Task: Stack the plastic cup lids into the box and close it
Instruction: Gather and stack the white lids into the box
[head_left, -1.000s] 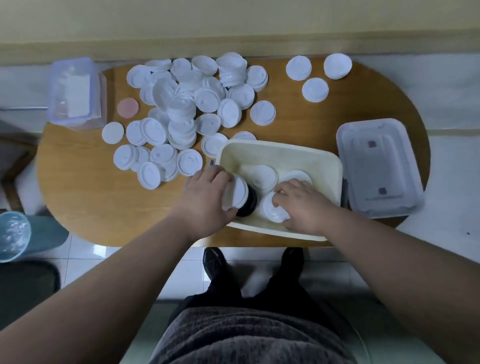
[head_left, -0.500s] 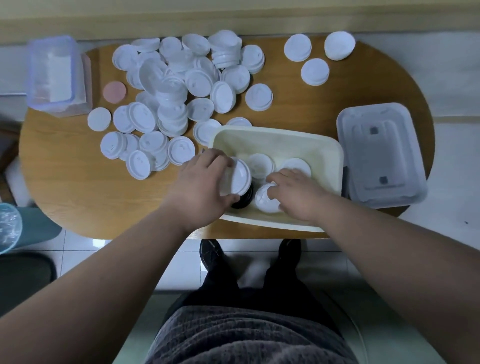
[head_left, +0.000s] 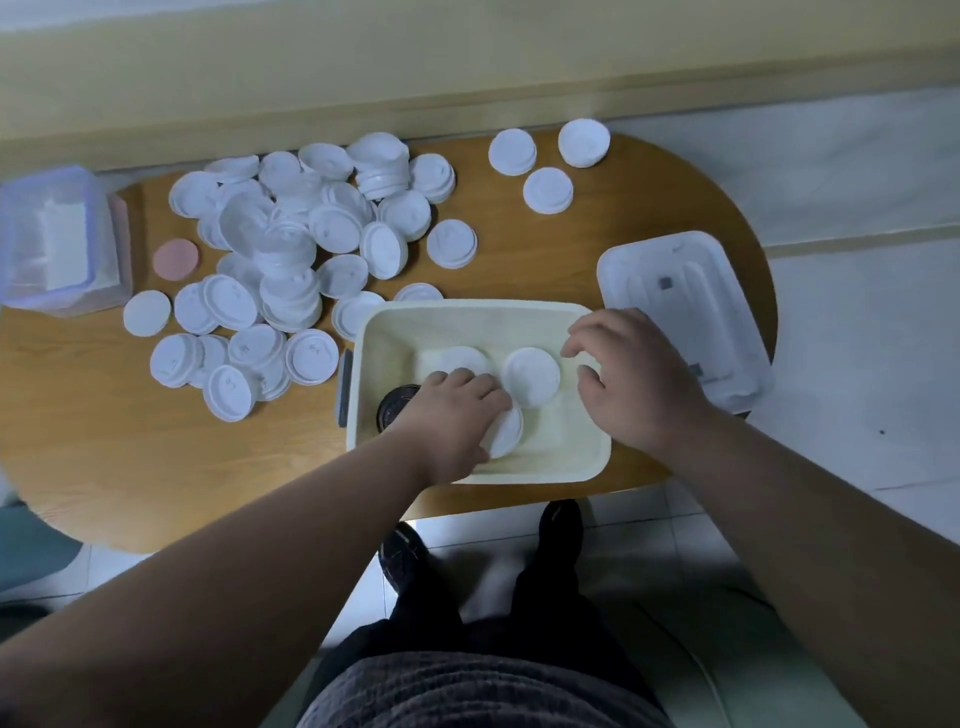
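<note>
Our left hand (head_left: 452, 415) is down in the box (head_left: 467, 312). Its fingers curl round a small stack of lids (head_left: 508, 434) that stands on its edge near the front wall. Our right hand (head_left: 634, 379) hangs over the right side of the box with fingers loose and spread, holding nothing. 2 more lid stacks (head_left: 532, 374) lie flat on the box floor, side by side, just behind the left hand. A dark round thing (head_left: 393, 408) sits in the front left corner. We cannot tell what it is.

Most of the lids are not packed yet. A big pile (head_left: 291, 249) lies on the table (head_left: 130, 441), to the left of the box and behind it. 3 loose lids (head_left: 548, 189) lie apart at the far side. The box cover (head_left: 680, 306) lies on the table just to the right of the box.

We think these lids are very light and thin. They may bend if we squeeze hard, and they may slide on each other, so a tall stack could tip or fan out. It looks best to hold a short stack round its rims, thumb on this side and fingers across from it. Lids should nest when they all face the same way.
</note>
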